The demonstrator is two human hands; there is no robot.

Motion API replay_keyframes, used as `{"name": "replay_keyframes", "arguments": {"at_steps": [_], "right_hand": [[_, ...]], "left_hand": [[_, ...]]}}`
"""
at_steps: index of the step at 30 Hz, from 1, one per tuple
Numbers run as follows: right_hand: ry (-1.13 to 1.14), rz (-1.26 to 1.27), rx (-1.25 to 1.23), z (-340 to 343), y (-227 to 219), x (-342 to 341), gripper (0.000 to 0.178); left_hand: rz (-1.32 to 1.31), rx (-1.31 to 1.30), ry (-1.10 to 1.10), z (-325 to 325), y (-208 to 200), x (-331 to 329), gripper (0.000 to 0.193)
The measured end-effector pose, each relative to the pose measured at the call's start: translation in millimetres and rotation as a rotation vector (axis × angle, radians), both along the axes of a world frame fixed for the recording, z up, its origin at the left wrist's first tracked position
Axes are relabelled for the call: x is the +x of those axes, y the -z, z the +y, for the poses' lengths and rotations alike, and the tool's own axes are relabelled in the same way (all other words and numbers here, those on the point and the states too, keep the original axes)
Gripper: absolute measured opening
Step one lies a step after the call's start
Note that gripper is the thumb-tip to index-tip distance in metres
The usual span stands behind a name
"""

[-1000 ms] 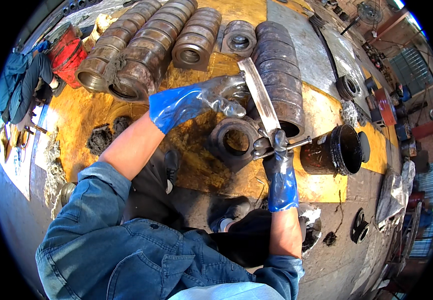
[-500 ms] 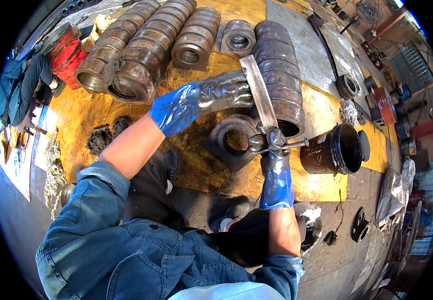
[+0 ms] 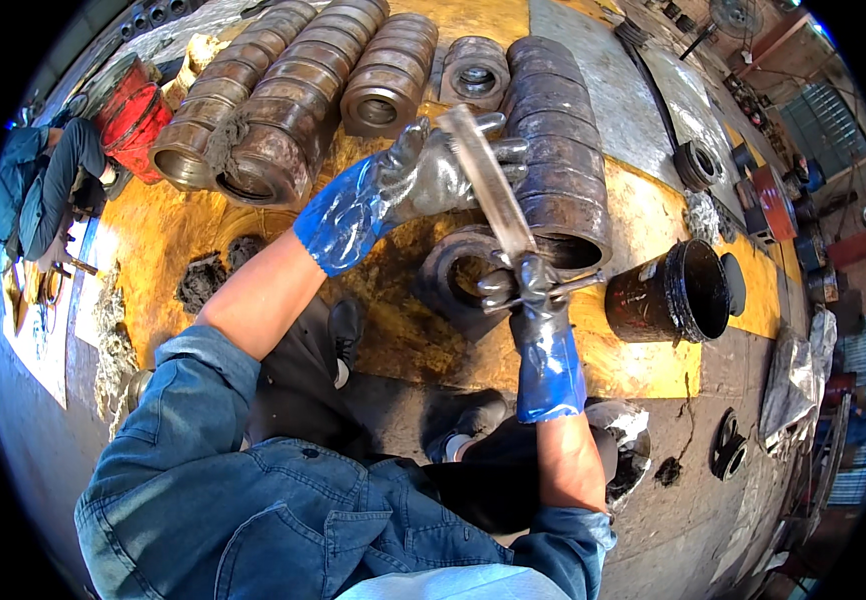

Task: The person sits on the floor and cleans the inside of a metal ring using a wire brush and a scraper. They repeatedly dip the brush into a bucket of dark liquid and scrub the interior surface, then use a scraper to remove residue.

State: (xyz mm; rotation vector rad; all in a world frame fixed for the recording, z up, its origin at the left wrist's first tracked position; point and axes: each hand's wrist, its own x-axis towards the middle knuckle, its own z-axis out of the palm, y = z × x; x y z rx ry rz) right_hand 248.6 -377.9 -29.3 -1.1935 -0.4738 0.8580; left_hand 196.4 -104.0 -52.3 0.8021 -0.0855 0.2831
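Note:
My right hand (image 3: pixel 533 290), in a black-and-blue coated glove, is closed around a long flat metal strip (image 3: pixel 488 180) with a shiny, scuffed face. The strip points up and to the left. A thin rod (image 3: pixel 578 284) sticks out on the right side of the same fist; I cannot tell whether it belongs to the strip. My left hand (image 3: pixel 443 172), gloved alike, has its fingers spread behind and beside the strip's upper half. Below the hands stands a thick, greasy metal ring (image 3: pixel 445 285), partly covered by my right hand.
Rows of rusty ring-shaped metal parts (image 3: pixel 293 110) lie along the yellow-stained floor sheet. Another dark row (image 3: pixel 558 130) is just beyond my hands. A tarry black bucket (image 3: pixel 653 300) lies tilted at the right. At the far left a person (image 3: pixel 38 190) sits near a red bucket (image 3: pixel 138 120).
My left hand has opened out, its fingers spreading from a straight, closed pose beside the strip. The strip has swung a little to the left with my right hand.

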Motion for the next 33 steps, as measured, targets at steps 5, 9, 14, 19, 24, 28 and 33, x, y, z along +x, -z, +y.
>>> {"name": "replay_keyframes", "arguments": {"at_steps": [5,9,14,19,24,28,33], "right_hand": [[-0.085,0.187,0.123,2,-13,-14,0.046],[0.012,0.137,0.076,3,-1,-12,0.054],[0.029,0.197,0.021,18,26,-32,0.062],[-0.021,0.587,0.212,31,21,-58,0.045],[-0.258,0.960,0.497,31,21,-51,0.046],[-0.253,0.916,0.488,24,-3,-43,0.048],[-0.137,0.690,0.507,-7,-18,-14,0.048]], "left_hand": [[0.021,0.085,-0.178,-11,-8,10,0.076],[-0.020,0.184,-0.293,-13,-10,19,0.077],[-0.052,0.298,-0.383,-16,-9,36,0.078],[-0.057,0.383,-0.426,-17,-1,39,0.080],[-0.065,0.441,-0.454,-18,0,45,0.082],[-0.074,0.551,-0.537,-10,2,40,0.083],[-0.116,1.021,-0.869,-18,-25,23,0.088]]}}
